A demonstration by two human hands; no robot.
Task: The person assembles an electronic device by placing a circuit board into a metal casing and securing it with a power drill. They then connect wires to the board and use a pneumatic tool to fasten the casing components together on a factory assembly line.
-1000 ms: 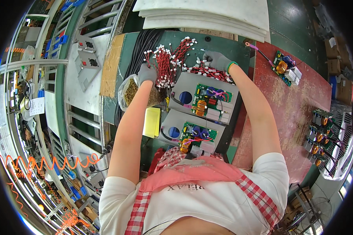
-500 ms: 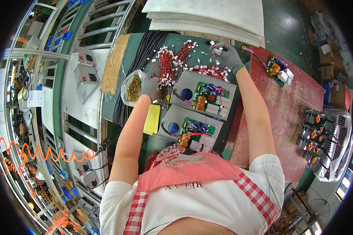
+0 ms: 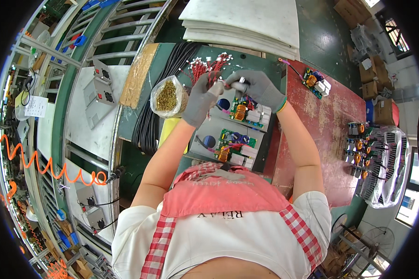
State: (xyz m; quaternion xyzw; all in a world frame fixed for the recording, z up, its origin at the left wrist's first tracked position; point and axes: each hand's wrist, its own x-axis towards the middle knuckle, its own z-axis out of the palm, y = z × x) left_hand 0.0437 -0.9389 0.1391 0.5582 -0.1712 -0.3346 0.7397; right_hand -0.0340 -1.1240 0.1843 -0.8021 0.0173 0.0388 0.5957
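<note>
My left hand (image 3: pixel 201 100) and my right hand (image 3: pixel 258 88), both in grey gloves, come together over the upper grey metal panel. Between their fingertips runs a red twisted wire lead (image 3: pixel 226 85), pinched by both. A small white connector (image 3: pixel 242 80) shows at the right fingers. Behind the hands lies a pile of red twisted leads (image 3: pixel 201 67) with white plugs, partly hidden. Just left of my left hand stands a clear bag of small brass-coloured parts (image 3: pixel 169 97). Below are a green circuit board (image 3: pixel 245 111) and a nearer circuit board (image 3: pixel 233 145), each on a grey panel.
Black cables (image 3: pixel 149 122) run along the bench's left side, near a yellow pad (image 3: pixel 168 128). Stacked white boards (image 3: pixel 239 23) lie at the back. On the red tabletop (image 3: pixel 307 139) sits another circuit board (image 3: pixel 317 83). More boards (image 3: pixel 358 146) stand at far right. Metal cases (image 3: pixel 100 97) are at left.
My right hand has come left and nearer from the back of the pile, carrying a lead. My left hand has moved right from beside the bag, and the hands now meet at the lead.
</note>
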